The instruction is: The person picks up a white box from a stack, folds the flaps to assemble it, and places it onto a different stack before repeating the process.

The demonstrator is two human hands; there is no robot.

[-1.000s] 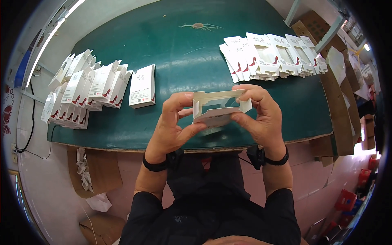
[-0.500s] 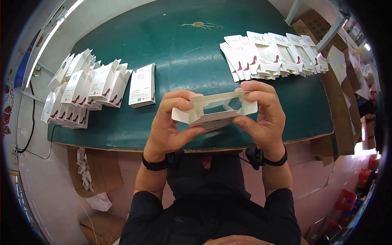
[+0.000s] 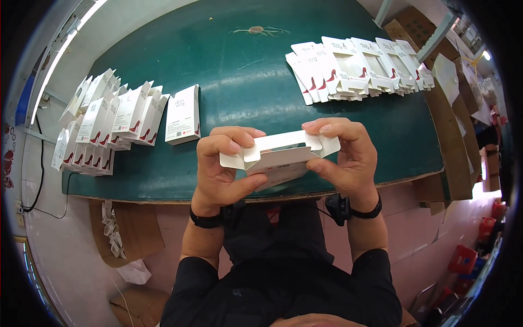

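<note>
"Green bench (image 3: 234, 82) is seen across the room; what is set on it?"

"Grouped cartons (image 3: 99, 128) are stacked at the left, a lone carton (image 3: 183, 114) is placed just beside them, and overlapping cartons (image 3: 357, 71) are spread at the right. Below the near edge, white pieces (image 3: 113, 231) are held in a brown cardboard box (image 3: 143, 229). Red shapes (image 3: 462, 259) at the far right are too blurred to be named."

"And the white carton (image 3: 286, 159)?"

"It is held over the near part of the bench, between the left hand (image 3: 223, 166) and the right hand (image 3: 351, 158). Each grip is clamped on one end, thumb below, fingers above."

"What is hidden?"

"Most of its inside; the window is seen only as a slit. Its printed face is too foreshortened to be made out, and some fingers are screened."

"What is changed from half a second ago?"

"The white carton is tipped, so more printed face and less inside are shown. Bench cartons are left in place, though the whole view is slightly shifted."
</note>
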